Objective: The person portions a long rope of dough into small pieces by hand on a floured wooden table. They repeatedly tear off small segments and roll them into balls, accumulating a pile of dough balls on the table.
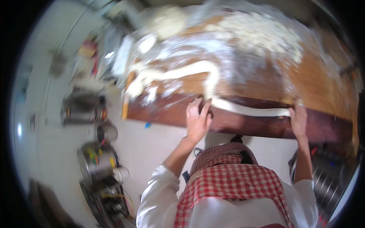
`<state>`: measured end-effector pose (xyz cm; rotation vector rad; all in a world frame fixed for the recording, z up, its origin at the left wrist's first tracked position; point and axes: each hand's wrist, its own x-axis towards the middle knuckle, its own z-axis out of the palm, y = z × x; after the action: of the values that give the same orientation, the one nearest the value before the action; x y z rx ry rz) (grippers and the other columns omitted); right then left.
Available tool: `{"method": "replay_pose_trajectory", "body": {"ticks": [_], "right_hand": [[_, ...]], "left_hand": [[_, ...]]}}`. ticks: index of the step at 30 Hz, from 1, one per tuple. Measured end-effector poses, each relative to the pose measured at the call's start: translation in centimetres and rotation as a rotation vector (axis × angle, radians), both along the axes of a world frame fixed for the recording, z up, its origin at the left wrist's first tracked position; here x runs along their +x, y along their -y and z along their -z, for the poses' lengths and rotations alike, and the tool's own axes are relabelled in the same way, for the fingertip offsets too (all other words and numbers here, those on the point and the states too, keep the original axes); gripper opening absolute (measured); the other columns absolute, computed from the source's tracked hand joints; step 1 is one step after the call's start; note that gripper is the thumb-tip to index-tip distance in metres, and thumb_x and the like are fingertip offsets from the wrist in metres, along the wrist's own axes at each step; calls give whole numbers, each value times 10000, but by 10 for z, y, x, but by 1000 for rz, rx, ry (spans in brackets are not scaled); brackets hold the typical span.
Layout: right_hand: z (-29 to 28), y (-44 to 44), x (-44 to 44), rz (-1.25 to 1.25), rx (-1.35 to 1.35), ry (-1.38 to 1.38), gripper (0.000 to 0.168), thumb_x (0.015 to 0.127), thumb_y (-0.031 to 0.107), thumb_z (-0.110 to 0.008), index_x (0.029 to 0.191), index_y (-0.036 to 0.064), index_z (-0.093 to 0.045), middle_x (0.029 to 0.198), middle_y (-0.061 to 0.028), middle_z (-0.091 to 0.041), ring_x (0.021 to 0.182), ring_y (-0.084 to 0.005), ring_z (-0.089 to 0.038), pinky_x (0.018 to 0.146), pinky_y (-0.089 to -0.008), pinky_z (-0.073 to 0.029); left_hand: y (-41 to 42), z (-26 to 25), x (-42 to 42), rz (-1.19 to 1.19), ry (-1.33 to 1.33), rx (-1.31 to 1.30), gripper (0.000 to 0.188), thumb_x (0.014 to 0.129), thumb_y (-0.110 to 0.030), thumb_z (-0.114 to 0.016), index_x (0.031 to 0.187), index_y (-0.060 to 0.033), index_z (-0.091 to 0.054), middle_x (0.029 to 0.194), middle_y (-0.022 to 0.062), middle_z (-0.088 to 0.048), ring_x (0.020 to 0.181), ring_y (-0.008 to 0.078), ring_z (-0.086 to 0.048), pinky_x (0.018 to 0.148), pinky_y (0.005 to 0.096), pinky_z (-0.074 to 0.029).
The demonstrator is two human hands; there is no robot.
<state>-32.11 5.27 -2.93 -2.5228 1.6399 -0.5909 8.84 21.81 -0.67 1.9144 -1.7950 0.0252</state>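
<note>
A long rope of pale dough (248, 110) runs along the dark reddish-brown front strip (168, 112) of a floured wooden work table (248, 82). It bends sharply near the middle, then winds back and left to a thicker, lumpy end near the table's left edge. Beside the bend is my left hand (198, 118), fingers spread, thumb and index finger close to the rope. My right hand (298, 119) lies at the rope's right end with its fingers together and pointing away from me. Whether it grips the dough there is hidden.
A blurred heap of small pale pieces (253, 32) covers the back right of the table. At the back left are a large pale mound (168, 22) and a bowl of white contents (147, 44). Metal pots (98, 161) stand on the floor at left; a dark slatted object (328, 173) is at right.
</note>
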Motion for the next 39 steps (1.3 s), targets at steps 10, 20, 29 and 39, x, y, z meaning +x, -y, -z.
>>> {"method": "replay_pose_trajectory", "body": {"ticks": [10,20,29,39], "right_hand": [[-14,-138,350,-701,268,299,246,930,50,-515,1163,-4,-569,1291,-186,-537,1247,-311,-479,1040,-384,-362],[-21,-329,631,-1441,397,-59,235,857,-2,-583,1091,-22,-574,1276,-216,-507,1169,-406,-497,964,-405,-425],[62,-405,862,-1610,528,-206,250,874,89,-595,1121,51,-583,1280,-196,-510,1139,-392,-531,891,-435,-468],[3,-579,1126,-1965,462,-260,231,899,178,-581,1085,42,-573,1078,-167,-556,941,-373,-583,822,-433,-471]], "left_hand": [[-342,115,107,-964,-550,151,368,823,-134,-585,1181,-62,-543,1216,219,-485,1039,381,-556,857,448,-478],[-553,179,162,-1455,-922,94,281,861,-166,-560,1108,-39,-609,1077,201,-580,820,323,-636,777,402,-506],[-701,284,254,-1648,-1023,58,234,844,-203,-551,963,-17,-629,914,194,-650,860,344,-635,774,408,-513],[-743,271,314,-1934,-1913,-581,184,831,-186,-606,947,-44,-619,781,57,-607,625,159,-564,531,276,-462]]}}
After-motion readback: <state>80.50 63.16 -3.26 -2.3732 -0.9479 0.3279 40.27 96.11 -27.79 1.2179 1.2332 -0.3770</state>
